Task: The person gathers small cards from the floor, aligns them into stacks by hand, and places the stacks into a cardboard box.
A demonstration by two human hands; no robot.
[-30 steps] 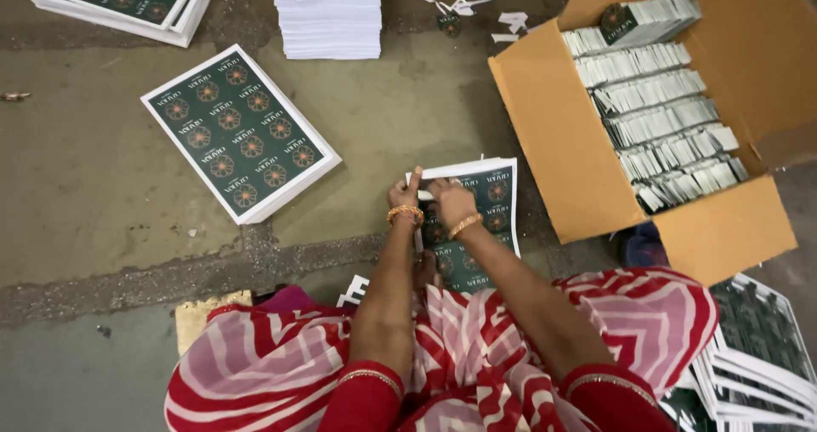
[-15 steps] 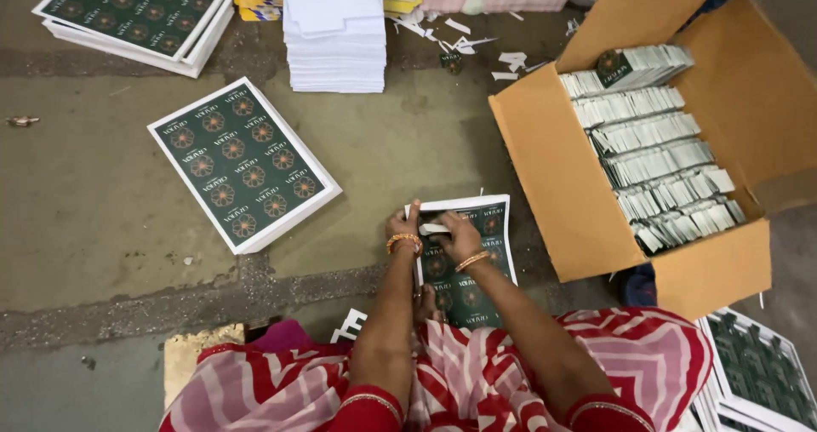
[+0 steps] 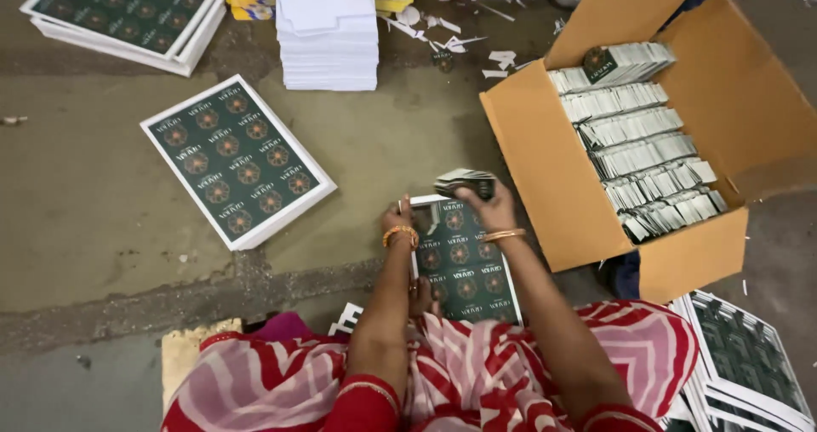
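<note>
Bare concrete floor (image 3: 102, 219), stained and scattered with paper trimmings, serves as the work surface. A person in red-and-white striped clothing sits on it, looking down at a stack of dark green printed sheets with white margins (image 3: 464, 266) lying just in front of the knees.

Right hand (image 3: 489, 206): closed around a small bundle of dark green punched-out cards (image 3: 465, 182), held above the far edge of the stack. Left hand (image 3: 397, 223): rests on the near-left corner of the stack, fingers pressing the sheets down; it grips nothing that can be made out.

Immediately to the right stands an open brown corrugated cardboard box (image 3: 545, 168). It holds rows of bundled cards (image 3: 634, 138) standing on edge, packed from the far wall toward the near one.

Further items on the floor:
- a second stack of green printed sheets (image 3: 237, 160), lying at an angle, well apart to the left;
- a third such stack (image 3: 128, 15) at the far left corner;
- a tall pile of plain white sheets (image 3: 328, 28) at the far edge;
- more printed sheets (image 3: 745, 364) beside the right knee, partly out of view.

Handling notes, as a judgement: keep the left hand flat on the stack so the sheets below do not shift while cards lift away. Square the bundle's edges with the fingertips before any transfer; a loose bundle is likely to fan out. Keep the grip across the bundle's short side, firm but without bending the cards.
</note>
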